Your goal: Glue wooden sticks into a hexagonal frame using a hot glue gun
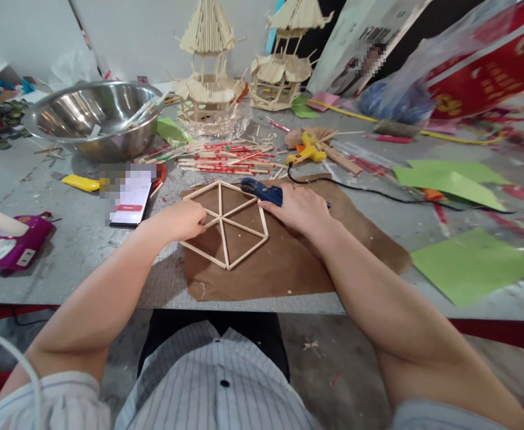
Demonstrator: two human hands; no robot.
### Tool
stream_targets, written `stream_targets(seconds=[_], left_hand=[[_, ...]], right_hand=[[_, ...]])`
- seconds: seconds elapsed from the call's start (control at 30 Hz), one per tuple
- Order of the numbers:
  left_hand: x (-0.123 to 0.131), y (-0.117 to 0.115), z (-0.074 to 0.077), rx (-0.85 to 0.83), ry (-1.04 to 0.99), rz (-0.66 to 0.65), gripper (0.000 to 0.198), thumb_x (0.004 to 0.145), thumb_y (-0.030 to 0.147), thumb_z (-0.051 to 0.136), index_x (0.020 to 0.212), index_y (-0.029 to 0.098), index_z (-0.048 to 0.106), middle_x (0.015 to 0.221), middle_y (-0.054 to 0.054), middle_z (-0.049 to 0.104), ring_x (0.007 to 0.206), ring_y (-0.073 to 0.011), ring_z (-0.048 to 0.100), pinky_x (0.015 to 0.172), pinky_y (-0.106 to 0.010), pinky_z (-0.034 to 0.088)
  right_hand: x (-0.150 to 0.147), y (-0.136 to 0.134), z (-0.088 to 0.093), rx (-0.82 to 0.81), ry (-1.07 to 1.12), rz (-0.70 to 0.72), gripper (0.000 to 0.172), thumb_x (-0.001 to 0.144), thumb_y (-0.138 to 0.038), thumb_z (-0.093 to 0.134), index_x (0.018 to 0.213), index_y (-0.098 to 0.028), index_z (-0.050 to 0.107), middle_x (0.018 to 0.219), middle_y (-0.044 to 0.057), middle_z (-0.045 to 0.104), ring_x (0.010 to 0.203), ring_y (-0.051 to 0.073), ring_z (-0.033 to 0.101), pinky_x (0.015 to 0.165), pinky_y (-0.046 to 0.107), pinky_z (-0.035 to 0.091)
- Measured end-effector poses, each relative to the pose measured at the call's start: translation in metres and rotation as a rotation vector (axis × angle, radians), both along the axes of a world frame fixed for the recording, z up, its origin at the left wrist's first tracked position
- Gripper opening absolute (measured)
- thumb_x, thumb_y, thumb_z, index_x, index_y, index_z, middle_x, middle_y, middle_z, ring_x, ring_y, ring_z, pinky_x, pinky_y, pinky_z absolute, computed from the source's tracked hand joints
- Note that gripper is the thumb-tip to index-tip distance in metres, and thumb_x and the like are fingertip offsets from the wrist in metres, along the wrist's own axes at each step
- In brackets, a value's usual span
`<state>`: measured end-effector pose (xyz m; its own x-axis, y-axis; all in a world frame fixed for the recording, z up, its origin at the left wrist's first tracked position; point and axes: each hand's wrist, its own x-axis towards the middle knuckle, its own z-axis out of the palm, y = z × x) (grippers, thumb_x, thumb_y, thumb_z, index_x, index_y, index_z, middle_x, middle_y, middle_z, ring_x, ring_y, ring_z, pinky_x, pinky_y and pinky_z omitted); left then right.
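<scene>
craft wkshp, stick bldg models (207, 31), yel. glue gun (308, 149)

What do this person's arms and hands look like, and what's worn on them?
The left hand and right hand look bare, with no gloves or watch visible. The pale grey shirt has thin dark stripes, and its sleeves end near the elbows.

Cool, even light in here, falling from above by the look of it, and the steel bowl (96, 98) throws off bright streaks! Soft shadows pool beneath the forearms (103, 275), on counter (83, 254) and paper (253, 278); the floor (320, 388) sits dimmer. Pixelated patches mask parts of phone (132, 200) and poster (333, 45). The frame (221, 217) looks fairly crisp, but far right, the bag (481, 74) smears, stretched and blurred.
</scene>
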<state>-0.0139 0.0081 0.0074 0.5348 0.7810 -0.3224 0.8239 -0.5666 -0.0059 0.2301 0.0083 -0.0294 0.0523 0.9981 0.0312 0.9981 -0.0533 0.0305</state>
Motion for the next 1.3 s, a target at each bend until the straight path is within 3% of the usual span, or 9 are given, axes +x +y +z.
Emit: stream_targets(seconds=[0.33,0.47,0.6,0.77,1.3], left_hand=[[0.005,-0.003,0.003,0.023,0.006,-0.060,0.023,0.075,0.018,0.044,0.073,0.016,0.067,0.074,-0.007,0.066,0.066,-0.0160,0.056,0.058,-0.028,0.035],[0.005,-0.003,0.003,-0.001,0.013,-0.014,0.021,0.075,0.018,0.045,0.075,0.017,0.065,0.078,-0.007,0.067,0.069,-0.0169,0.058,0.058,-0.028,0.035],[0.003,-0.001,-0.001,0.014,-0.080,0.038,0.023,0.079,0.030,0.047,0.090,0.018,0.064,0.088,-0.007,0.068,0.077,-0.0180,0.060,0.062,-0.027,0.039],[0.007,0.004,-0.006,0.089,-0.154,0.096,0.036,0.088,0.035,0.036,0.082,0.015,0.066,0.088,-0.011,0.068,0.085,-0.0199,0.061,0.071,-0.028,0.040],[0.012,0.016,-0.011,-0.035,-0.129,0.137,0.039,0.086,0.043,0.042,0.072,0.015,0.065,0.069,-0.006,0.065,0.060,-0.0129,0.052,0.056,-0.025,0.032]], right_hand=[[0.000,0.000,0.000,-0.005,0.005,-0.011,0.073,0.080,-0.069,0.032,0.119,-0.009,0.050,0.108,0.023,0.062,0.100,0.036,0.059,0.078,0.044,0.045],[-0.001,0.001,0.000,-0.019,0.004,-0.016,0.073,0.080,-0.068,0.033,0.119,-0.009,0.050,0.109,0.023,0.061,0.100,0.034,0.059,0.079,0.043,0.045],[0.000,0.001,0.000,-0.015,-0.002,-0.018,0.072,0.080,-0.069,0.032,0.114,-0.009,0.053,0.107,0.022,0.063,0.099,0.035,0.059,0.078,0.043,0.045],[0.000,0.001,-0.001,-0.004,0.003,-0.004,0.073,0.080,-0.070,0.031,0.114,-0.009,0.053,0.106,0.022,0.062,0.098,0.035,0.059,0.077,0.042,0.045],[0.000,0.001,-0.002,0.011,0.016,-0.002,0.071,0.080,-0.068,0.034,0.118,-0.011,0.051,0.107,0.021,0.062,0.099,0.034,0.059,0.079,0.043,0.044]])
